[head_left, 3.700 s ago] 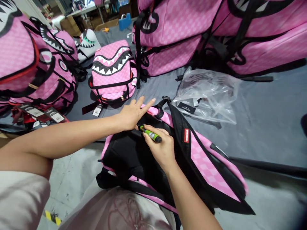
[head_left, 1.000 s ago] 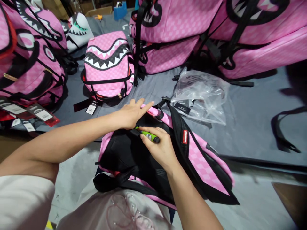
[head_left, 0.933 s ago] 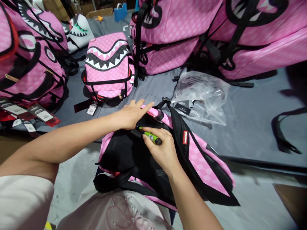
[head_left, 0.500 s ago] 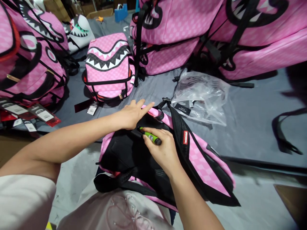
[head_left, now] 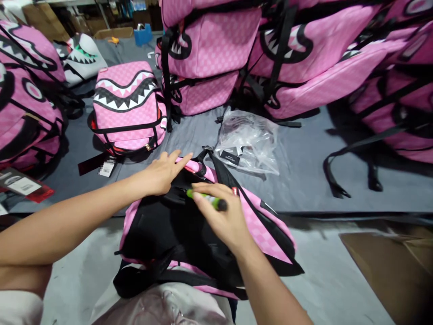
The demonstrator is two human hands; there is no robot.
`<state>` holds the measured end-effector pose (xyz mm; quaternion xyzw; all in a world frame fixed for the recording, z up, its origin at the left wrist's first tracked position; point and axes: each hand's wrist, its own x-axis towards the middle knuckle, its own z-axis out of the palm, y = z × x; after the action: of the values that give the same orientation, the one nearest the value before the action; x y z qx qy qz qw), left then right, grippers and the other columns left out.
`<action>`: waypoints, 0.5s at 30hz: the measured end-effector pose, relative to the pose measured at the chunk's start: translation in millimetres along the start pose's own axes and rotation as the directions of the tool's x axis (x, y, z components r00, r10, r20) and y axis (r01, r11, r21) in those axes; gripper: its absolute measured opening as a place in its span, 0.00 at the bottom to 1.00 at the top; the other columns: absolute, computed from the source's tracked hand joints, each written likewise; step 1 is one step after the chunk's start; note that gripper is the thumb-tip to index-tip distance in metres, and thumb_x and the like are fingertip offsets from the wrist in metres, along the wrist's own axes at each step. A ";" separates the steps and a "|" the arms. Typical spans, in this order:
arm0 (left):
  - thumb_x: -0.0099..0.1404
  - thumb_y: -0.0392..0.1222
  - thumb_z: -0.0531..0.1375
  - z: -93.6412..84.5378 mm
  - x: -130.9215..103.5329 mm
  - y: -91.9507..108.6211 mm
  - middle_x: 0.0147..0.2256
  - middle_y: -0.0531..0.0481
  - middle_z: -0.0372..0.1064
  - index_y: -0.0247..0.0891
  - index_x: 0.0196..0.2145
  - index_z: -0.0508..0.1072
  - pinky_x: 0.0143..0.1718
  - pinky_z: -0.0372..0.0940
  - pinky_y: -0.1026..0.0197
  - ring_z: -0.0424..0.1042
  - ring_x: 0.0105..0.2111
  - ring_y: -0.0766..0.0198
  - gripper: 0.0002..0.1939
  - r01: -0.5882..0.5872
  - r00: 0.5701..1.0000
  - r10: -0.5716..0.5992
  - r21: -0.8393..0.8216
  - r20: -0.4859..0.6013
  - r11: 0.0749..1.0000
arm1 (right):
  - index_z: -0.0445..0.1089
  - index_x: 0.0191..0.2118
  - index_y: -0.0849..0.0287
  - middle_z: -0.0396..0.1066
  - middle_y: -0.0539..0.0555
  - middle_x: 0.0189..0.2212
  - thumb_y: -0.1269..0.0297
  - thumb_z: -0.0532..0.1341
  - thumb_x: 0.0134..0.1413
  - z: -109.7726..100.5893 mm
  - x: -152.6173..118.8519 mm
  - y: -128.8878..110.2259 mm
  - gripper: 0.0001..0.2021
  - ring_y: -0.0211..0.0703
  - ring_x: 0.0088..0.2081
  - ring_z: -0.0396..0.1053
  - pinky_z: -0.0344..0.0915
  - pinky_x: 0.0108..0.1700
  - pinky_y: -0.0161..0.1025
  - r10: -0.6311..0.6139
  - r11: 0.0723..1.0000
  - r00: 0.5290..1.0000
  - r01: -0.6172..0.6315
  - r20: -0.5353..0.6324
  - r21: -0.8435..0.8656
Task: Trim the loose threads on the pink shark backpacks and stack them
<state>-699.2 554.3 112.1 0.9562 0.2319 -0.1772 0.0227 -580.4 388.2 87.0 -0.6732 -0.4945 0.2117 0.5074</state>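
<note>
A pink and black backpack (head_left: 189, 230) lies with its black back panel up, propped between my lap and the table edge. My left hand (head_left: 167, 174) rests on its upper edge, fingers stretched and apart. My right hand (head_left: 225, 214) is closed around a green marker (head_left: 206, 197) with a black end. The marker's other end points left at the black panel, close to my left hand; its tip is too blurred to make out. Past my left hand stands a small pink backpack (head_left: 126, 106) with a shark-tooth print, and a hang tag (head_left: 107, 168) lies by it.
Stacked pink backpacks (head_left: 216, 45) line the back of the grey-covered table (head_left: 304, 180). A clear plastic bag (head_left: 250, 142) lies beyond my backpack. More pink backpacks (head_left: 27, 117) with tags stand at left. A blue tape dispenser (head_left: 143, 34) sits far back; brown cardboard (head_left: 382, 271) is at lower right.
The view has swung to the right, so everything sits further left and more backpacks show at right. My right hand still holds the marker over the panel; my left hand keeps its place.
</note>
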 end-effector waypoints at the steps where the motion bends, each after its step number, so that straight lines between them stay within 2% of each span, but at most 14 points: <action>1: 0.58 0.28 0.58 0.4 0.5 -0.1 0.68 0.33 0.39 0.39 0.71 0.32 0.52 0.65 0.51 0.58 0.58 0.45 0.51 -0.003 1.000 0.003 -0.003 -0.002 1.000 | 0.77 0.34 0.53 0.80 0.51 0.42 0.63 0.62 0.58 -16.6 3.2 -0.6 0.06 0.47 0.45 0.75 0.66 0.53 0.48 -0.032 0.999 0.996 0.033 -0.088 0.014; 2: 0.58 0.28 0.58 0.9 0.9 -0.1 0.68 0.33 0.39 0.40 0.71 0.32 0.51 0.65 0.51 0.58 0.57 0.45 0.51 -0.005 1.000 0.005 -0.009 -0.004 1.000 | 0.76 0.34 0.53 0.79 0.52 0.43 0.63 0.61 0.59 -33.5 9.0 2.3 0.07 0.47 0.47 0.75 0.67 0.53 0.47 -0.063 0.998 0.979 0.064 -0.196 0.001; 4: 0.57 0.28 0.58 1.9 2.0 -0.1 0.68 0.34 0.39 0.41 0.71 0.32 0.51 0.66 0.51 0.58 0.57 0.45 0.52 -0.003 1.000 0.003 -0.017 -0.009 1.000 | 0.74 0.37 0.55 0.78 0.53 0.42 0.65 0.59 0.60 -63.3 29.4 21.6 0.06 0.47 0.47 0.75 0.68 0.51 0.45 -0.121 0.987 0.885 0.058 -0.450 -0.151; 5: 0.57 0.28 0.58 2.4 2.5 0.0 0.69 0.34 0.39 0.41 0.71 0.33 0.51 0.66 0.51 0.59 0.57 0.46 0.52 0.000 1.000 0.000 -0.018 -0.014 1.000 | 0.74 0.41 0.56 0.78 0.54 0.40 0.66 0.57 0.60 -73.9 43.4 37.5 0.09 0.47 0.45 0.75 0.68 0.49 0.44 -0.106 0.958 0.887 -0.030 -0.449 -0.285; 6: 0.57 0.28 0.58 2.7 2.9 0.0 0.69 0.35 0.39 0.42 0.71 0.33 0.50 0.66 0.51 0.59 0.56 0.46 0.52 0.002 1.000 -0.002 -0.016 -0.016 1.000 | 0.73 0.46 0.57 0.78 0.55 0.38 0.68 0.55 0.60 -81.0 59.0 56.5 0.12 0.46 0.42 0.76 0.68 0.47 0.42 -0.045 0.900 0.924 -0.128 -0.380 -0.417; 7: 0.57 0.28 0.58 3.0 3.2 0.1 0.69 0.35 0.40 0.42 0.71 0.33 0.50 0.66 0.50 0.60 0.56 0.46 0.52 0.006 1.000 -0.006 -0.013 -0.016 1.000 | 0.73 0.49 0.59 0.78 0.57 0.40 0.69 0.55 0.61 -84.6 75.2 76.9 0.14 0.47 0.43 0.76 0.67 0.46 0.41 0.083 0.784 0.972 -0.199 -0.219 -0.588; 8: 0.56 0.28 0.58 3.1 3.3 0.2 0.69 0.35 0.40 0.42 0.71 0.34 0.50 0.66 0.50 0.60 0.56 0.45 0.52 0.011 1.000 -0.011 -0.010 -0.015 1.000 | 0.74 0.49 0.58 0.77 0.59 0.43 0.68 0.55 0.62 -85.1 91.1 97.3 0.14 0.49 0.45 0.75 0.66 0.46 0.41 0.230 0.621 0.968 -0.226 -0.102 -0.751; 11: 0.56 0.28 0.58 2.9 3.0 0.6 0.69 0.36 0.41 0.44 0.71 0.35 0.49 0.67 0.50 0.60 0.57 0.44 0.52 0.016 1.000 -0.016 -0.018 -0.017 1.000 | 0.76 0.46 0.60 0.76 0.63 0.46 0.65 0.60 0.59 -76.0 129.4 146.2 0.12 0.53 0.46 0.74 0.64 0.43 0.40 0.352 0.521 0.936 -0.203 -0.009 -0.829; 13: 0.56 0.28 0.59 2.3 2.5 0.9 0.69 0.36 0.41 0.44 0.71 0.35 0.49 0.67 0.50 0.60 0.57 0.45 0.52 0.012 0.999 -0.013 -0.031 -0.032 0.999 | 0.75 0.49 0.60 0.75 0.64 0.48 0.62 0.64 0.56 -69.3 144.4 164.0 0.16 0.53 0.46 0.73 0.63 0.41 0.39 0.378 0.509 0.926 -0.204 0.004 -0.836; 15: 0.55 0.27 0.59 1.8 1.9 1.1 0.69 0.35 0.41 0.43 0.71 0.35 0.50 0.66 0.50 0.59 0.57 0.44 0.53 0.012 0.999 -0.014 -0.043 -0.029 0.999 | 0.74 0.50 0.61 0.75 0.65 0.48 0.59 0.67 0.52 -66.9 152.6 172.2 0.20 0.53 0.46 0.73 0.62 0.39 0.38 0.414 0.493 0.910 -0.205 0.020 -0.846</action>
<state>-697.6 553.9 109.8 0.9564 0.2422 -0.1583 0.0386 -385.7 491.6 -7.2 -0.8811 -0.4579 0.1153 0.0252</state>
